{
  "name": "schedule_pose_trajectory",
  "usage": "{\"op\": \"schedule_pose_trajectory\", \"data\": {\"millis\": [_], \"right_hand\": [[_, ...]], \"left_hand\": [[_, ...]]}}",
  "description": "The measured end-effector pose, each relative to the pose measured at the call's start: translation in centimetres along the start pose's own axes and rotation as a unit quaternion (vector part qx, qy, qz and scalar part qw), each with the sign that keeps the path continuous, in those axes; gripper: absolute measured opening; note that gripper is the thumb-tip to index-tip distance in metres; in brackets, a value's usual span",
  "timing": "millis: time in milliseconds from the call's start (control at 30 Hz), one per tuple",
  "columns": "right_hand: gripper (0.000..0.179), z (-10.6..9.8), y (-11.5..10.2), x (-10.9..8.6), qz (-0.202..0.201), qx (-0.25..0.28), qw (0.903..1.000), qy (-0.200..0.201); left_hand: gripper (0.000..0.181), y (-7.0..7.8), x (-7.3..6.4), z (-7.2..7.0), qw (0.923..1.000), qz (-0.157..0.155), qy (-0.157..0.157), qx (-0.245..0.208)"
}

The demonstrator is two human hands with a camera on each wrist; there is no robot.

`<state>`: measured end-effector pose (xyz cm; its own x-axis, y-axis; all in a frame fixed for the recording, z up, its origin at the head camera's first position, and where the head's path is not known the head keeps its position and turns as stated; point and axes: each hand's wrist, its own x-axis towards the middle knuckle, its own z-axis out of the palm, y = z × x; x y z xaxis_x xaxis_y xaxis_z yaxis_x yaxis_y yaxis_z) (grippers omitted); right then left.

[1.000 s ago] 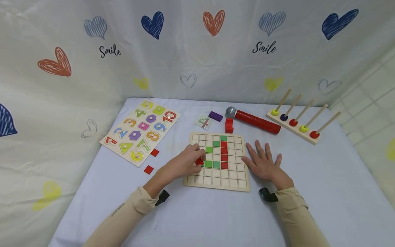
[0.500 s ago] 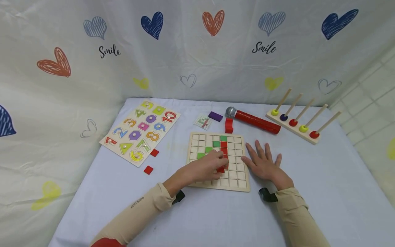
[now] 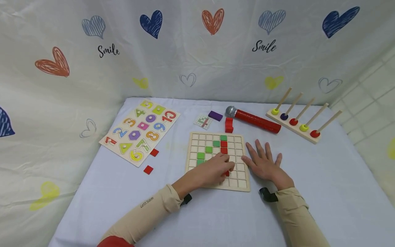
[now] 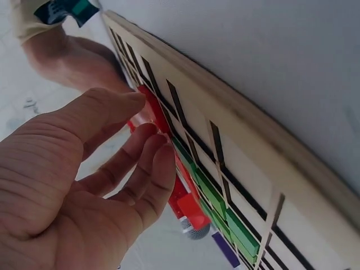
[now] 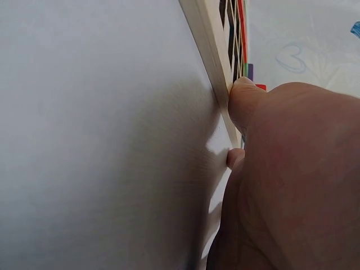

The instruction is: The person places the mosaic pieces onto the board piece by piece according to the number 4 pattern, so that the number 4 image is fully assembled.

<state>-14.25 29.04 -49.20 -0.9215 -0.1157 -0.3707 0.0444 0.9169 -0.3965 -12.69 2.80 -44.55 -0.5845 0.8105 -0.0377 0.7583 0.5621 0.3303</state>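
A wooden grid board lies flat mid-table, with green tiles in a slanting line and red tiles in a column. My left hand is over its lower middle, hiding several cells. Between thumb and fingertips it pinches a red square tile, which stands tilted against the grid in the left wrist view. Beside the board's right edge, my right hand lies flat with fingers spread. Its thumb touches the board's rim.
Two loose red tiles lie left of the board, near a number puzzle. Behind it are a small pattern card, a purple block, a red block and a red microphone. A peg stand is at back right.
My left hand has moved right across the board with the red tile, from the left green tiles to the foot of the red column. My right hand has stayed put.
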Motion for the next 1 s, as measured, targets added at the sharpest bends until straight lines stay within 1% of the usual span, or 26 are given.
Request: {"op": "schedule_pose_trajectory", "data": {"millis": [233, 300, 400, 500, 667, 767, 867, 1000], "right_hand": [[0.109, -0.1, 0.0, -0.1, 0.001, 0.0, 1.0, -0.001], [0.109, -0.1, 0.0, -0.1, 0.001, 0.001, 1.0, -0.002], [0.109, 0.0, 0.0, -0.1, 0.001, 0.003, 1.0, -0.003], [0.108, -0.1, 0.0, 0.0, 0.001, 0.004, 1.0, -0.002], [0.108, 0.0, 0.0, 0.1, 0.003, -0.001, 1.0, -0.001], [0.109, 0.0, 0.0, 0.2, 0.005, -0.004, 1.0, -0.002], [0.109, 0.0, 0.1, 0.2, 0.004, -0.003, 1.0, -0.002], [0.11, 0.0, 0.1, 0.2, 0.003, -0.001, 1.0, -0.004]], "left_hand": [[0.026, 0.0, -0.2, 0.0, 0.9997, 0.008, -0.001, 0.023], [0.027, 0.0, -0.4, 0.0, 0.9996, 0.004, 0.002, 0.027], [0.029, -0.3, -1.1, -0.2, 0.9993, -0.012, 0.008, 0.034], [0.03, -0.6, -2.5, -0.8, 0.9981, -0.034, 0.018, 0.048], [0.03, -1.3, -5.6, -2.2, 0.995, -0.054, 0.041, 0.074], [0.032, -1.8, -7.2, -2.7, 0.9938, -0.075, 0.051, 0.064], [0.032, -2.3, -8.7, -3.3, 0.9909, -0.11, 0.061, 0.045], [0.031, -3.3, -10.5, -3.7, 0.9828, -0.163, 0.086, 0.014]]}}
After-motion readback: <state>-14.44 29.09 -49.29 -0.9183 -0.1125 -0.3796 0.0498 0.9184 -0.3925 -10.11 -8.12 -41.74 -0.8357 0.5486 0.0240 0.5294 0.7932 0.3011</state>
